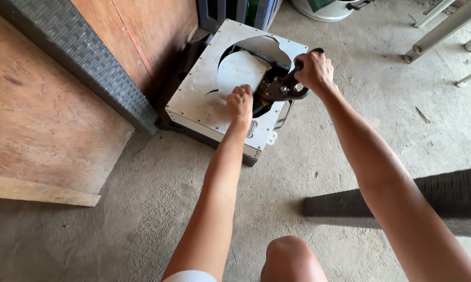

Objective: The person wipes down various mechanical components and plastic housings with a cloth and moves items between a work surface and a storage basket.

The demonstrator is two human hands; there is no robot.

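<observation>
Right hand (pixel 314 70) is closed tight around the dark handles of a pair of metal snips (pixel 283 87). The snips point toward the middle of a flat white metal box (pixel 201 102) that sits on the concrete floor (pixel 308 167). The box top has a big curved hole cut into it, and small screws run along its edges. Left hand (pixel 239 102) rests on the box top right beside the snips, with its fingers curled down onto a rounded flap of white sheet metal (pixel 240 70) that curls up out of the hole. The cutting end of the snips sits at the edge of the hole, just next to the left hand's fingers, and it looks dark inside the hole. Both arms reach far out from the body toward the box, and a bare knee (pixel 290 258) shows at the bottom. A big wooden board (pixel 42 120) leans on the left, with a dark woven strip (pixel 89 57) running along its edge and close to the box. Pale metal bars (pixel 444 26) lie on the floor at the top right, well apart from the box.
</observation>
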